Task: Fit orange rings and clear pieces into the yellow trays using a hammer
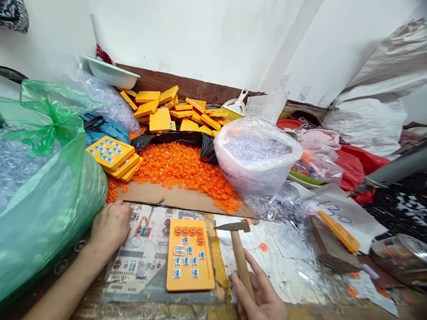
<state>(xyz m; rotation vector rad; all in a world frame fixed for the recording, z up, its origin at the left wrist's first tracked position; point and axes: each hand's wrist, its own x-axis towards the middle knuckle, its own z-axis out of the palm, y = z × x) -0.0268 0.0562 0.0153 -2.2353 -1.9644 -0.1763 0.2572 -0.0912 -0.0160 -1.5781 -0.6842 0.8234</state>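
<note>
My right hand (258,295) is closed around the wooden handle of a small hammer (241,267). Its metal head, pointed at the left end, is up beside the right edge of a flat yellow plastic panel (186,287). Several orange rings (191,231) sit along the panel's top and upper right. Below them are small clear pieces with blue centres (186,261), and one clear cap (180,250) lies at the left. At the near edge of the orange ring pile (184,165), my left hand (111,225) rests with fingers curled; its fingertips are hidden.
A green plastic bag (75,204) of clear parts bulges at the left. Stacked yellow panels (109,152) stand near it, and more panels (159,120) are heaped behind. A white bag (254,170) of clear pieces sits right of the pile. A dark block (333,246) lies farther right.
</note>
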